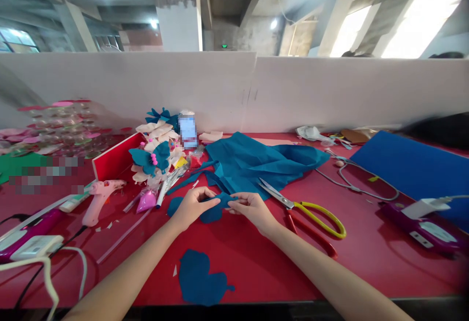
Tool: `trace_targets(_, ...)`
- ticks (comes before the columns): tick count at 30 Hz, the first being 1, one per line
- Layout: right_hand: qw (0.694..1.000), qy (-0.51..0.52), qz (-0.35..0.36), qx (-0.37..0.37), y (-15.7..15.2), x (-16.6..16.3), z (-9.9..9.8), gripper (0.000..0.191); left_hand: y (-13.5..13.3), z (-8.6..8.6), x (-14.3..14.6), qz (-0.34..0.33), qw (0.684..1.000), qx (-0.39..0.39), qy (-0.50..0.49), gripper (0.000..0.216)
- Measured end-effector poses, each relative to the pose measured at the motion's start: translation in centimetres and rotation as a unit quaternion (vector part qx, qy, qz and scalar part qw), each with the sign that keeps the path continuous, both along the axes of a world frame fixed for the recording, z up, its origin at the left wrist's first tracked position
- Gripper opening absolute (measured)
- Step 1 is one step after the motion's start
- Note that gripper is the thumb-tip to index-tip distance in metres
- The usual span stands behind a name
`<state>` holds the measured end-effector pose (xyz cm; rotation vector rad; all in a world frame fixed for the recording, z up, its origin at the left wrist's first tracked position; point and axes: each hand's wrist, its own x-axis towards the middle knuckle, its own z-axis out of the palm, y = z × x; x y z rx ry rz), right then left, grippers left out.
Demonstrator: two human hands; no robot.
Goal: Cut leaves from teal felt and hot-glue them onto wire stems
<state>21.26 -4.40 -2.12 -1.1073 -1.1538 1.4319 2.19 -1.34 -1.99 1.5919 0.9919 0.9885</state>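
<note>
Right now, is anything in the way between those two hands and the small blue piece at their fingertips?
Nothing visible is: the left hand and right hand both pinch the small blue piece directly. The scissors lie off to the right, not between them.

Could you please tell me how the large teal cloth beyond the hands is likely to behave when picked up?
The large teal cloth would probably be floppy, since it lies in loose folds. It is likely light for its spread, as it looks thin. Lifting it may nudge the scissors, whose tips appear to overlap its near edge.
</note>
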Motion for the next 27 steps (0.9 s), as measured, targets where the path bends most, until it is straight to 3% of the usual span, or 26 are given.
trace_targets(13,1.0,-0.005,-0.003,-0.006,0.4,0.2,-0.8,0.054,0.4,-0.5,-0.4,0.006,1.0,-0.008,-0.008,0.023)
trace_targets(20,0.997,-0.04,0.055,0.024,0.5,0.3,-1.2,0.044,0.5,-0.5,-0.4,0.007,1.0,-0.024,-0.007,0.022)
trace_targets(27,0.999,-0.032,0.015,-0.015,0.5,-0.3,-1.3,0.052,0.6,-0.7,-0.5,-0.011,0.999,-0.036,0.001,0.022)
